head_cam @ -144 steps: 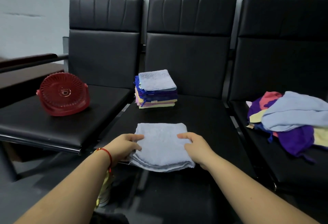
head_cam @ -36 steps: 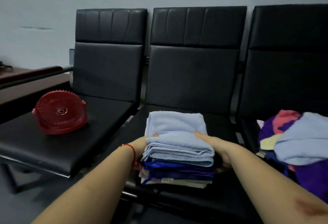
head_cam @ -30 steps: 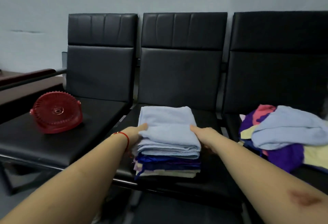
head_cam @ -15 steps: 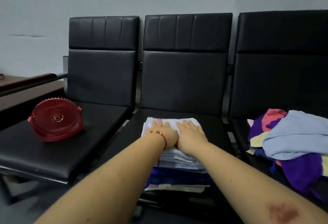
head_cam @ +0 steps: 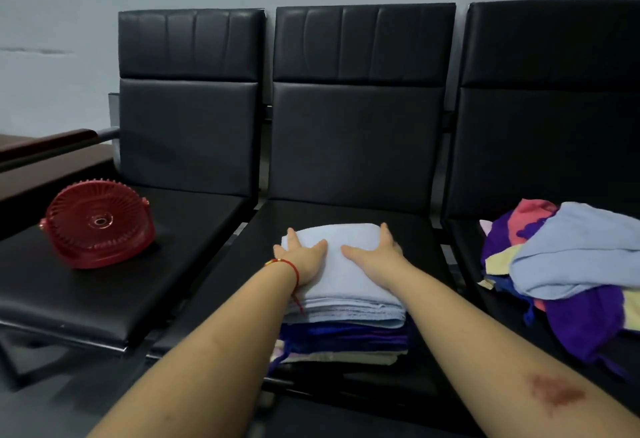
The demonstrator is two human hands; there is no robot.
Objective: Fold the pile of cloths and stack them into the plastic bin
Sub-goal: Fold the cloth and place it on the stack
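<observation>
Blue cloth [head_cam: 346, 278] pressed flat under both hands

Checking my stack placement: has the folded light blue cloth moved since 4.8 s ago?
Yes. The light blue cloth went from the middle seat's front edge back onto the folded stack, under both hands.

A red round fan [head_cam: 98, 224] lies at left on the leftmost of three black seats [head_cam: 187, 105], pale wall [head_cam: 52, 4] behind.

A thin red string bracelet with a small gold bead [head_cam: 282, 263] is worn on the left wrist; both forearms are left bare, unsleeved.
</observation>
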